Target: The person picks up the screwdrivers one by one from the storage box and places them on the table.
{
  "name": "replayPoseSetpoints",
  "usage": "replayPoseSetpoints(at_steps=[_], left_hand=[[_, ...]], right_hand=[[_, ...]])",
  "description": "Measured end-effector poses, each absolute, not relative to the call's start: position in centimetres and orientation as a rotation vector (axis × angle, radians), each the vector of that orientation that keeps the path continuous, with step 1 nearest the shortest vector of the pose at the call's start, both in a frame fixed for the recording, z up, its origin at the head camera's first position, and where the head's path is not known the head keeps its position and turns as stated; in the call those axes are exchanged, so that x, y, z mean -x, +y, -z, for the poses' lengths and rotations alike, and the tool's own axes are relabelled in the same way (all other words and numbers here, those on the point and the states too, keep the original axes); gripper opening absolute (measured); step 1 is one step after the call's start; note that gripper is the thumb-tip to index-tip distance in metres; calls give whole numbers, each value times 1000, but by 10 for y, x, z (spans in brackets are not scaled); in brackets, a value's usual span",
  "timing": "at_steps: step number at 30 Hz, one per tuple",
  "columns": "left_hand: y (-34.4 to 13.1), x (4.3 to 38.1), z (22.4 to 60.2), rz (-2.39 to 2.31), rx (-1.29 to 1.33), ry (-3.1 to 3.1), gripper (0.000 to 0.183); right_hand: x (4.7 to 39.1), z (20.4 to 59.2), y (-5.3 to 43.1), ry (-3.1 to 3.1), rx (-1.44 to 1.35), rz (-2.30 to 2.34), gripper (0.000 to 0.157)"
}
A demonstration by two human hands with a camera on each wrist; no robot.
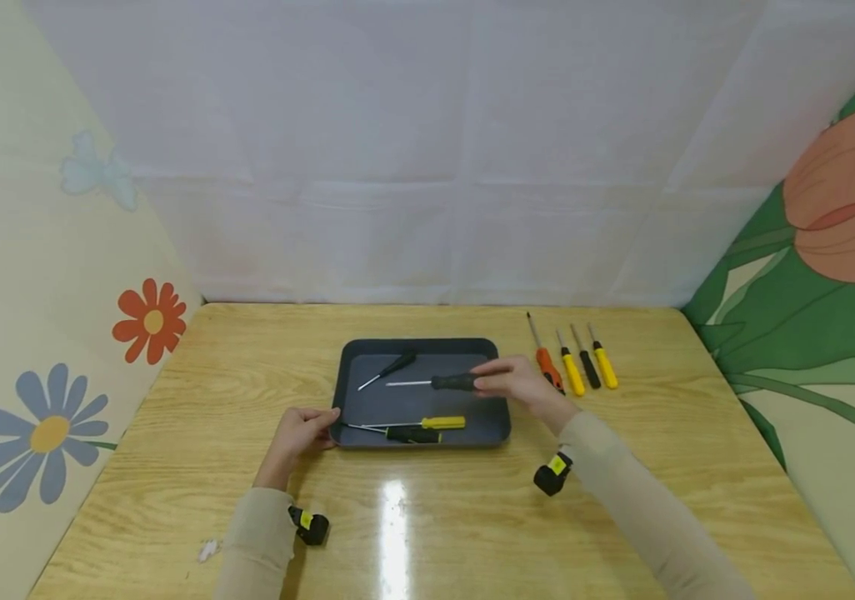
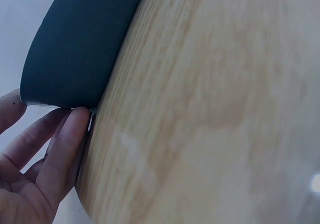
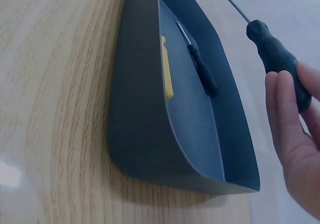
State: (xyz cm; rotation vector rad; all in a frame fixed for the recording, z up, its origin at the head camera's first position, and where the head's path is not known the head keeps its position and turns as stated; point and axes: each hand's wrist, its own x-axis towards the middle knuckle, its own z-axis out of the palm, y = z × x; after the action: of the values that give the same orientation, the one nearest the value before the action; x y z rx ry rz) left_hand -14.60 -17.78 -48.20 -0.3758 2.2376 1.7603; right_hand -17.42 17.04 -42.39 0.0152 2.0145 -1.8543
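A dark grey tray [image 1: 420,350] lies on the table, its left end held by my left hand [image 1: 300,432]. In the left wrist view the thumb touches the tray's rim and the fingers [image 2: 65,144] press low on its wall. My right hand [image 1: 521,383] grips a black screwdriver [image 1: 453,382] by its handle, above the tray, with the shaft pointing left. Inside the tray lie a small black screwdriver [image 1: 397,363], a yellow-handled screwdriver [image 1: 444,422] and a black-and-green screwdriver [image 1: 414,435]. The right wrist view shows the held screwdriver [image 3: 277,58] raised beyond the tray wall.
Right of the tray lie an orange-handled screwdriver [image 1: 547,367], two yellow-handled screwdrivers [image 1: 572,373] and a black-handled screwdriver [image 1: 589,369], roughly side by side. A small white scrap [image 1: 208,550] is on the wooden table [image 1: 457,533] near the left sleeve. A white cloth [image 1: 397,208] hangs behind.
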Motion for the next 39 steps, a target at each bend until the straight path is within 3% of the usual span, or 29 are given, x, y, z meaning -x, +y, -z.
replayPoseSetpoints(at_steps=[39], left_hand=[[-179, 145, 481, -1781, 369, 2207, 34]], right_hand=[[165, 422, 232, 2002, -82, 2047, 49]])
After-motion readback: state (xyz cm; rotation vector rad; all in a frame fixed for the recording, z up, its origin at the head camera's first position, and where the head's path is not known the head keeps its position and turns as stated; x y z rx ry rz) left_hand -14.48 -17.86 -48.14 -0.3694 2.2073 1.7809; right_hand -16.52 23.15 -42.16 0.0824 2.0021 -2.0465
